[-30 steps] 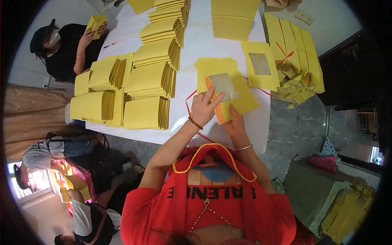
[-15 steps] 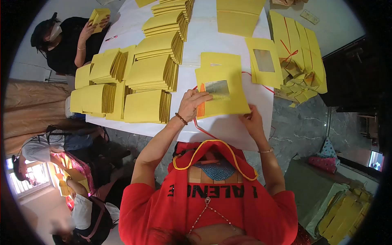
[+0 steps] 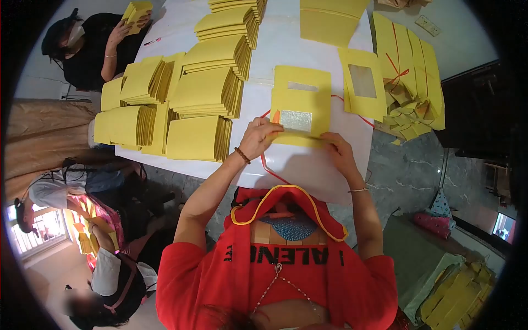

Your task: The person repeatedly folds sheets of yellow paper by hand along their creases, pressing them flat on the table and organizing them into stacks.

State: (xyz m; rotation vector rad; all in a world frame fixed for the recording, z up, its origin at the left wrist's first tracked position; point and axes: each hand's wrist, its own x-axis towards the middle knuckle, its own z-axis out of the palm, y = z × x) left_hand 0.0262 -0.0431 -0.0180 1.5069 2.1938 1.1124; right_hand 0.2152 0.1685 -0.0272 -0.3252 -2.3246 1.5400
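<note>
A yellow paper sheet (image 3: 302, 99) with a narrow slot and a larger window lies before me, its near edge raised in a fold. My left hand (image 3: 261, 137) pinches the fold's left end, beside an orange strip (image 3: 276, 116). At the right end, my right hand (image 3: 336, 148) grips the same edge between thumb and fingers. The window (image 3: 296, 121) shows a shiny, silvery surface. A red ribbon (image 3: 272, 174) runs across the white table from under the sheet.
Several stacks of folded yellow paper (image 3: 201, 91) stand on the left of the white table (image 3: 264, 82). Windowed sheets (image 3: 363, 82) lie at the right, near tied yellow bundles (image 3: 412, 66). Other people (image 3: 91, 49) are at the left, holding yellow paper.
The sheet has turned upright, and its near edge has come up into a fold. My right hand has gone from the sheet's lower corner to the fold's right end.
</note>
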